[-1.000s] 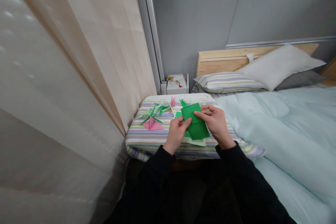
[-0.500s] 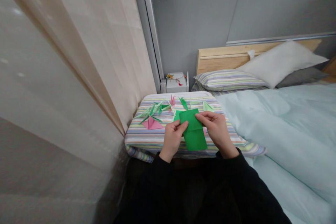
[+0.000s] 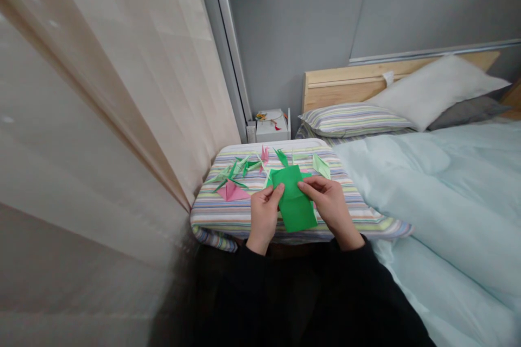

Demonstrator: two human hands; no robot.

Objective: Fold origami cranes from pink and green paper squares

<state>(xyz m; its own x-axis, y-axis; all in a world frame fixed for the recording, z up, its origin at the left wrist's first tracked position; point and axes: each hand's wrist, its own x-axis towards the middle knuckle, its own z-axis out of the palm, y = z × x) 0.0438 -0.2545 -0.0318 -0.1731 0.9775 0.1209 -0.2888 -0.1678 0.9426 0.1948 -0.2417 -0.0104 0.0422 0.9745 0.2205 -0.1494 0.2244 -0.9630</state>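
Between my two hands is a green sheet of folding paper (image 3: 296,206), tall and narrow, with a faint crease across its middle. My left hand (image 3: 264,214) pinches its left edge, thumb on the front. On the opposite edge, the thumb and fingers of my right hand (image 3: 328,203) pinch the paper a little below its top corner. Behind the sheet, more green and pink paper shows partly on the table. Folded paper cranes (image 3: 240,167) in green and pale green lie to the left, near a pink folded piece (image 3: 232,191).
A striped cloth covers the small table (image 3: 220,211). At its back are a pink crane (image 3: 264,155), a green crane (image 3: 281,157) and a pale green folded piece (image 3: 321,165). A curtain (image 3: 163,92) hangs left; a bed with a light blue quilt (image 3: 427,173) stands right.
The green paper and both hands have shifted slightly left in view. My right hand has slid a little down the paper's right edge, and the sheet's top is tilted slightly differently.
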